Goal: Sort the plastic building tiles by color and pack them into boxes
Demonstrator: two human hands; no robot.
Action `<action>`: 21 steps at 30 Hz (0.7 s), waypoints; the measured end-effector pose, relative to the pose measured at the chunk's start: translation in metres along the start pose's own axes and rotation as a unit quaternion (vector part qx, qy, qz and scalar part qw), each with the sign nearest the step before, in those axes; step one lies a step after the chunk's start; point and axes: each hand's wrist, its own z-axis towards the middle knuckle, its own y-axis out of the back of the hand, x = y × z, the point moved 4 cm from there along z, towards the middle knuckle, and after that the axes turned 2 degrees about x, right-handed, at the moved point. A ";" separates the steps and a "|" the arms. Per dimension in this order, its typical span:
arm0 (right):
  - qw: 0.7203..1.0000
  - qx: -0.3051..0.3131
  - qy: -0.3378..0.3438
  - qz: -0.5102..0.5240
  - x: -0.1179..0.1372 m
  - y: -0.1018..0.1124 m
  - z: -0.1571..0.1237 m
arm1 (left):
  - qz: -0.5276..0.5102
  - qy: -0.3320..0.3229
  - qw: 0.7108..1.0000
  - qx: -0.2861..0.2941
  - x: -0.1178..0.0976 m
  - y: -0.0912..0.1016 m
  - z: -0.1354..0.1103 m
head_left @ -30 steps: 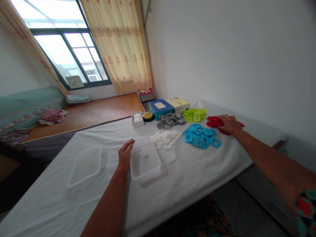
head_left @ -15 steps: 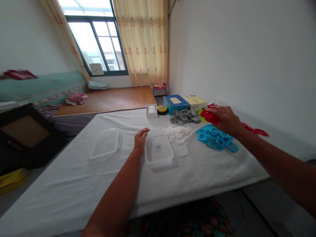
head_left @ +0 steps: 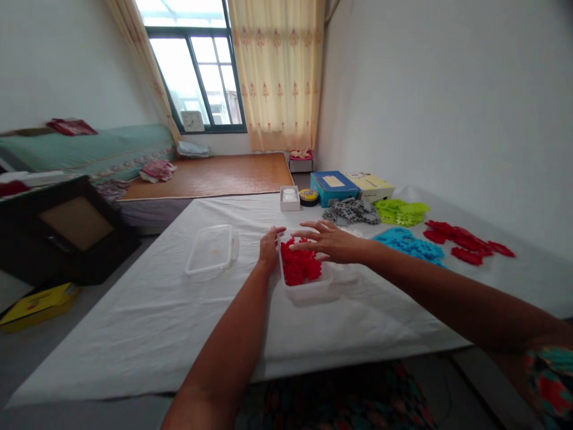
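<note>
A clear plastic box (head_left: 308, 292) stands on the white-covered table with several red interlocking plastic pieces (head_left: 299, 266) inside. At its left side my left hand (head_left: 268, 246) grips the wall near the far corner, fingers closed. Over the box my right hand (head_left: 333, 242) is open, fingers spread just above the red pieces and holding nothing. Behind that hand, a pile of white pieces (head_left: 356, 233) is mostly hidden. Blue pieces (head_left: 409, 243) lie under and beyond the right forearm, partly covered by it. More red pieces (head_left: 468, 239) lie scattered at the far right.
Left of the box lies a clear lid (head_left: 210, 251). Grey pieces (head_left: 351, 212) and lime-green pieces (head_left: 400, 212) are heaped at the back. Behind them stand a blue box (head_left: 333, 188), a yellow box (head_left: 369, 186), a round tin (head_left: 308, 197) and a small white box (head_left: 289, 199).
My right hand has come left from the red pile to the plastic box and opened. Red pieces now lie in the box. My left hand stays at its side; the view has shifted.
</note>
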 end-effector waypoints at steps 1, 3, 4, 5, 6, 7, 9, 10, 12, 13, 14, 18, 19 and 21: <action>1.000 -0.004 -0.008 0.011 -0.005 0.001 -0.002 | 0.001 0.002 1.000 -0.001 0.000 0.000 0.000; 0.998 -0.026 -0.032 0.041 -0.012 0.003 -0.008 | 0.002 0.005 1.000 -0.004 0.000 -0.001 0.000; 0.997 -0.039 -0.046 0.056 -0.014 0.004 -0.013 | 0.003 0.005 1.000 -0.005 0.000 -0.002 0.000; 0.994 -0.051 -0.060 0.069 -0.015 0.005 -0.020 | 0.006 0.003 1.000 -0.006 -0.001 -0.002 0.000; 0.992 -0.061 -0.074 0.079 -0.016 0.007 -0.029 | 0.010 -0.002 1.000 -0.008 -0.001 -0.002 0.001; 0.990 -0.071 -0.090 0.083 -0.017 0.007 -0.039 | 0.014 -0.008 1.000 -0.009 -0.001 -0.002 0.001; 0.984 -0.090 -0.135 0.075 -0.023 0.009 -0.065 | 0.024 -0.022 0.999 -0.010 -0.003 -0.002 0.002; 0.980 -0.099 -0.162 0.063 -0.029 0.009 -0.081 | 0.031 -0.029 0.999 -0.010 -0.004 -0.002 0.003; 0.966 -0.112 -0.230 0.029 -0.049 0.008 -0.120 | 0.045 -0.041 0.998 -0.010 -0.005 -0.001 0.004; 0.955 -0.116 -0.272 0.010 -0.062 0.007 -0.142 | 0.054 -0.044 0.997 -0.013 -0.006 -0.001 0.004; 0.941 -0.116 -0.317 -0.010 -0.076 0.006 -0.166 | 0.058 -0.041 0.997 -0.014 -0.006 0.000 0.005; 0.848 -0.073 -0.518 -0.086 -0.131 0.001 -0.281 | 0.089 -0.043 0.995 -0.018 -0.008 0.002 0.007; 0.818 -0.055 -0.564 -0.098 -0.141 0.000 -0.311 | 0.102 -0.049 0.993 -0.021 -0.010 0.002 0.007; 0.758 -0.020 -0.644 -0.103 -0.155 -0.004 -0.365 | 0.127 -0.056 0.990 -0.026 -0.014 0.001 0.006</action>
